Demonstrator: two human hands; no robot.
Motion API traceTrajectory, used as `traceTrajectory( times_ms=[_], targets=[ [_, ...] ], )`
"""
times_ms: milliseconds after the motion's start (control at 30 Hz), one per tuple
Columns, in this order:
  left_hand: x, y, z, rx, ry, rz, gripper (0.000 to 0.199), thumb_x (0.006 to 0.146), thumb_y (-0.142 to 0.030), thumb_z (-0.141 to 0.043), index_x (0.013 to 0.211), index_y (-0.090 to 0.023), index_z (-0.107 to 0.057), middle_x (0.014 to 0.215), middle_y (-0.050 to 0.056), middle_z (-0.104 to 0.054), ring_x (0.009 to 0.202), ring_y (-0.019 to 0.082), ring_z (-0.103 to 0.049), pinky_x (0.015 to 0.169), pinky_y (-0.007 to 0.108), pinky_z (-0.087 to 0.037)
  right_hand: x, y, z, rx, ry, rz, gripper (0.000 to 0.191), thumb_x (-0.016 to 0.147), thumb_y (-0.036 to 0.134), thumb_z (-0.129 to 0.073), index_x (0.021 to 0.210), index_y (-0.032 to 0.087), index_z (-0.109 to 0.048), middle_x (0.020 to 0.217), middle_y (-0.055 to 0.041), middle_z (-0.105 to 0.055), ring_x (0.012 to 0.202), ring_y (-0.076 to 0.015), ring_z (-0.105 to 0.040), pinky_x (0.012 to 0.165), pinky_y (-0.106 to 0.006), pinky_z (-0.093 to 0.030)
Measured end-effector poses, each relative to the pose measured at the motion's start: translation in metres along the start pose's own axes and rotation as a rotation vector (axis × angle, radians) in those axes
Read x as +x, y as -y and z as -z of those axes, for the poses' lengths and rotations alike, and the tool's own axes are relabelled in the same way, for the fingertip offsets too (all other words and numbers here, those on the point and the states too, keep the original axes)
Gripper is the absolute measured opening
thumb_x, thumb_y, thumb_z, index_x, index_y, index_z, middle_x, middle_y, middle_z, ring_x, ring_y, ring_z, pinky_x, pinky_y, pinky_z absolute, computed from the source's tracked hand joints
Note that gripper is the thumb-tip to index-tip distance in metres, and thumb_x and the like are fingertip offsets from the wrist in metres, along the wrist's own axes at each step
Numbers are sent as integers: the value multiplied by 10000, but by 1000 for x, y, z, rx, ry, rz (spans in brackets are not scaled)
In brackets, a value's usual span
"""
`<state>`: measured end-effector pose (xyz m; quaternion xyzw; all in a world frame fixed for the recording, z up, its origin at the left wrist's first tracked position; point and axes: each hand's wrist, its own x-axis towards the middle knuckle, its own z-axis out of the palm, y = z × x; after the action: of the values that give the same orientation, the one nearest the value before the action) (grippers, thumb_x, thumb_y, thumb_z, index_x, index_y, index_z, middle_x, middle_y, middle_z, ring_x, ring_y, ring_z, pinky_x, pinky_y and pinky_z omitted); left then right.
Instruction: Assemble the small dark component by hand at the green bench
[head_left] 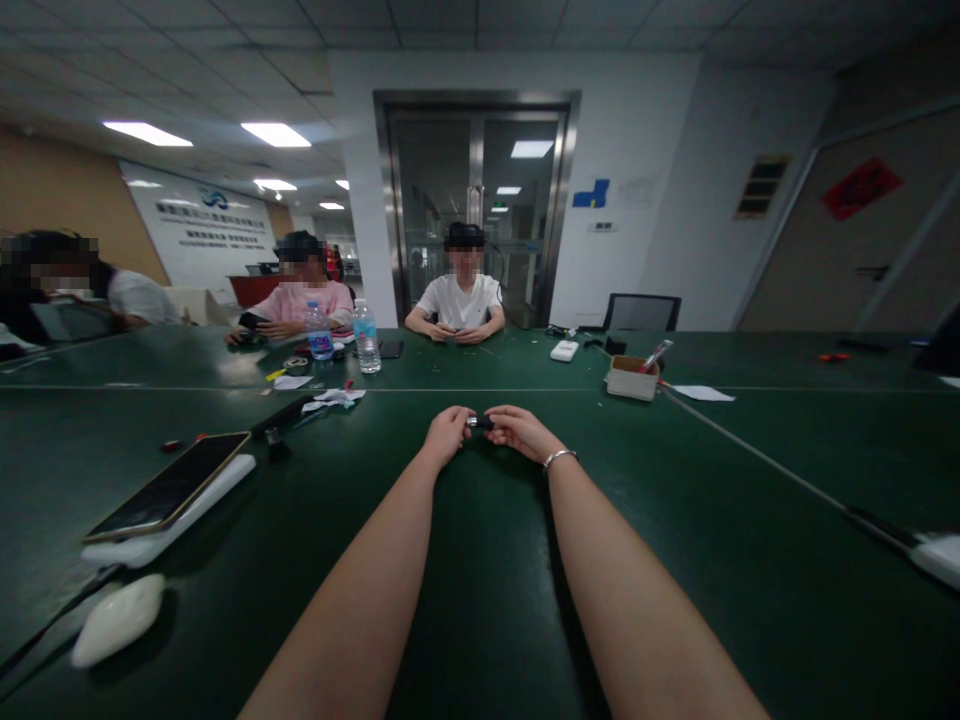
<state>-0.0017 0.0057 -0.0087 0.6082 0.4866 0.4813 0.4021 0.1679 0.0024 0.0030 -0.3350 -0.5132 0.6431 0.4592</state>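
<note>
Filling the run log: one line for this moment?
left hand: holds small part | right hand: holds same part | above table

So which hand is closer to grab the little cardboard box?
Probably the right hand. The cardboard box sits on the table to its right, while the left hand would have to cross over. Both hands pinch a small dark part.

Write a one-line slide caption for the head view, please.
Both hands, left hand and right hand, pinch a small dark part above the green table.

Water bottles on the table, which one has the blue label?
The left bottle, in front of the person in pink. The taller clear bottle beside it has a pale label.
</note>
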Motion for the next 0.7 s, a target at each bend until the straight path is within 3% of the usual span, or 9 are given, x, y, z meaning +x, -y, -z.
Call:
traceTrajectory(
  times_ms=[700],
  targets=[
    [2,4,1,51,25,-28,322,793,-374,-455,949,-158,-636,588,-15,-490,453,73,-416,404,181,-312,3,-2,2,8,10,5,121,797,82,-564,910,104,-600,603,-65,-642,529,-119,-618,480,-198,-495]
  ],
)
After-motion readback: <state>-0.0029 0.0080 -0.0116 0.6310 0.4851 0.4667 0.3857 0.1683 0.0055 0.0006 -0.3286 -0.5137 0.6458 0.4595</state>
